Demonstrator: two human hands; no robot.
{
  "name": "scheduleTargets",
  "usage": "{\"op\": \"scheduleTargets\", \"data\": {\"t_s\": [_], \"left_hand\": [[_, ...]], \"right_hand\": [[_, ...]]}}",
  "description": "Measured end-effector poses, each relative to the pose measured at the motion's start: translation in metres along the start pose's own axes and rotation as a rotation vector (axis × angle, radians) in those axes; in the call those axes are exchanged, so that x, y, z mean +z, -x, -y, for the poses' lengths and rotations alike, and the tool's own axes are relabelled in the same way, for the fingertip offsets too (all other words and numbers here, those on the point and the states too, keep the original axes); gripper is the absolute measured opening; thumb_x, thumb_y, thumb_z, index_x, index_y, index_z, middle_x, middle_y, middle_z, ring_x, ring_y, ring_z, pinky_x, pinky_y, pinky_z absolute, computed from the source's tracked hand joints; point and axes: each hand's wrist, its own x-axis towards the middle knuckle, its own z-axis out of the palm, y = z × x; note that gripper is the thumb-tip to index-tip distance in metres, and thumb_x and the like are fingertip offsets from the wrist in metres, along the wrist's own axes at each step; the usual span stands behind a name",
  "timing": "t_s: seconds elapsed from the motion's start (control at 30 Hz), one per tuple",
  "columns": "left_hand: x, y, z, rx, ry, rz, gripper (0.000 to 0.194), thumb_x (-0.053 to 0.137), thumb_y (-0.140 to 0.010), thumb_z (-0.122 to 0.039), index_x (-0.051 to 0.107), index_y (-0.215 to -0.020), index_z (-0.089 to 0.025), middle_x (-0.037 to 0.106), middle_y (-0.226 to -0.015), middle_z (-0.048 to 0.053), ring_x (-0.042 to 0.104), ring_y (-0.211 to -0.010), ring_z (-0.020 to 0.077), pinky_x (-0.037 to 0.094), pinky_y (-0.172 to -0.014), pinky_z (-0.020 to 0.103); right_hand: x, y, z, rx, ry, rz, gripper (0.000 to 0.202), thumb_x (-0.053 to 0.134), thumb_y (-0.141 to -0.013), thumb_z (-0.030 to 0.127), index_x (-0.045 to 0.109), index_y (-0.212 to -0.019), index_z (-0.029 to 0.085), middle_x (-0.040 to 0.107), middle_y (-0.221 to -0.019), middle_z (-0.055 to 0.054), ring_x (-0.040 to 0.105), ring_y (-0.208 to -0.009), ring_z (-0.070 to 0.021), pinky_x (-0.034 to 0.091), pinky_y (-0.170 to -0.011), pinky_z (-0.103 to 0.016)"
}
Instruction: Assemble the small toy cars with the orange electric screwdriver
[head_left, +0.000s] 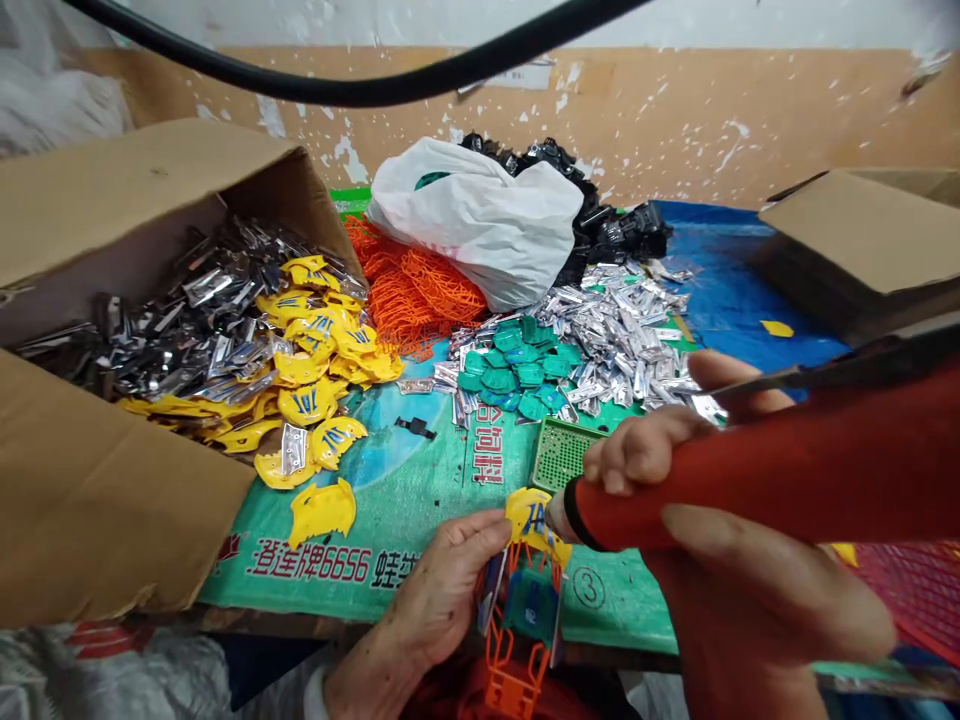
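Observation:
Near the table's front edge my left hand (442, 590) grips a small plastic assembly. It has an orange frame (517, 690), a teal panel (534, 606) and a yellow printed piece (529, 512) at its far end. My right hand (750, 560) is wrapped around a red power screwdriver (795, 465), which looks blurred and large close to the camera. The tool's nose meets the yellow piece, and its tip is hidden there. Just beyond the assembly lies a green mesh tray (566, 452).
At left a cardboard box (112, 490) spills shiny metal parts and yellow pieces (307, 400). Teal pieces (517, 365), silver parts (637, 340), orange netlike parts (420, 290) and a white bag (480, 215) lie behind. A black hose (367, 92) hangs overhead. Another box (870, 225) stands right.

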Motion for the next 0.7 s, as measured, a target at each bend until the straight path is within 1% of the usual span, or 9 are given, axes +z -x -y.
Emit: {"op": "scheduleTargets", "data": {"t_s": [0.07,0.17,0.37,0.53,0.7], "left_hand": [[0.0,0.001,0.0,-0.007,0.017,-0.003,0.032,0.07,-0.077,-0.033,0.073,-0.099,-0.01,0.073,-0.081,0.01,0.061,-0.059,0.0116,0.046,-0.055,0.02],[0.0,0.0,0.0,-0.002,0.029,0.004,0.032,0.069,-0.078,-0.032,0.072,-0.1,-0.009,0.073,-0.081,0.011,0.064,-0.063,0.0139,0.048,-0.06,0.022],[-0.003,-0.001,0.002,0.004,0.038,-0.006,0.03,0.069,-0.078,-0.031,0.072,-0.099,-0.009,0.073,-0.079,0.01,0.064,-0.065,0.0146,0.047,-0.061,0.023],[-0.002,-0.002,0.003,0.014,0.033,-0.023,0.031,0.071,-0.077,-0.032,0.072,-0.099,-0.01,0.073,-0.079,0.01,0.064,-0.067,0.0158,0.047,-0.062,0.025],[-0.002,-0.003,0.003,0.033,-0.004,-0.043,0.031,0.072,-0.075,-0.034,0.074,-0.097,-0.012,0.073,-0.077,0.008,0.063,-0.064,0.0146,0.047,-0.064,0.026]], "right_hand": [[0.002,0.0,-0.004,0.0,-0.004,-0.001,0.051,0.075,-0.073,0.025,0.055,-0.119,0.035,0.058,-0.078,0.002,0.057,-0.069,-0.0151,0.052,-0.068,-0.034],[0.003,-0.001,-0.009,0.004,-0.014,0.01,0.055,0.076,-0.073,0.025,0.053,-0.122,0.034,0.058,-0.078,0.002,0.058,-0.069,-0.0142,0.052,-0.067,-0.032],[0.003,-0.001,-0.015,0.001,-0.004,0.005,0.055,0.076,-0.072,0.024,0.053,-0.12,0.034,0.058,-0.077,0.003,0.057,-0.067,-0.0132,0.051,-0.063,-0.03],[0.001,0.0,-0.017,0.038,-0.006,0.04,0.056,0.076,-0.072,0.024,0.051,-0.121,0.036,0.057,-0.078,0.002,0.058,-0.067,-0.0138,0.051,-0.062,-0.031],[0.0,-0.001,-0.019,0.019,0.042,0.042,0.058,0.075,-0.072,0.028,0.049,-0.124,0.035,0.057,-0.077,0.002,0.057,-0.067,-0.015,0.051,-0.063,-0.033]]}}
